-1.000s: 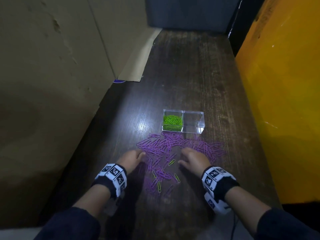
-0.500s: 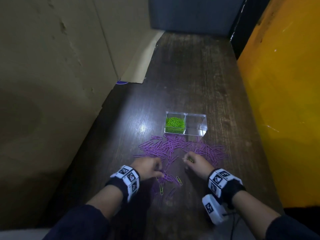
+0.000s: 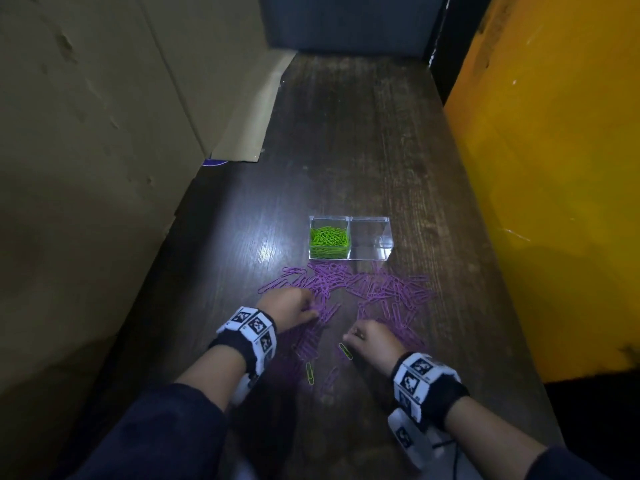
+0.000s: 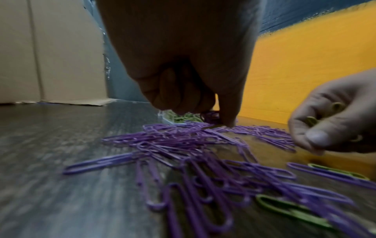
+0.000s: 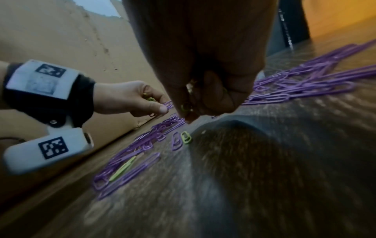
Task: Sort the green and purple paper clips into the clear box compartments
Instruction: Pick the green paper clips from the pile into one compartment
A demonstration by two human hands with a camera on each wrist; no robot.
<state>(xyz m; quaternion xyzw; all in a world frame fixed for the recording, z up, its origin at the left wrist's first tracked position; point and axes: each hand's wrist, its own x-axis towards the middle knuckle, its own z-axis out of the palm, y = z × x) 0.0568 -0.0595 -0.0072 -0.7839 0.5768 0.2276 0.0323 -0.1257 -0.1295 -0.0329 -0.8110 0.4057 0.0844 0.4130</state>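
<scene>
Our left hand (image 3: 289, 308) sits low over the near-left edge of the purple clips (image 3: 367, 289) spread on the tabletop (image 3: 363, 150). Its grip is curled: the fingers fold in around a few green clips (image 5: 149, 98), seen in the right wrist view, while the thumb and forefinger tip reach down onto a purple clip at the heap's edge.

Our right hand (image 3: 372, 341) hovers just off the tabletop, nearer to us and to the right of the left one, the two apart. Its grip is also closed, curled fingers holding several green clips (image 4: 333, 107) against the palm.

A loose green clip (image 3: 345, 350) lies just beside the right hand's fingertips, on its left. Another green clip (image 3: 310, 373) lies nearer to us, between the two wrists, among scattered purple ones.

The clear box (image 3: 370, 220) stands beyond the heap, well ahead of both hands. Its left compartment is full of green clips (image 3: 328, 239); we see no clips in the right one. The purple heap reaches right up to the box's near wall.

Cardboard (image 3: 86, 150) rises along the left, a yellow wall (image 3: 554, 185) along the right.
</scene>
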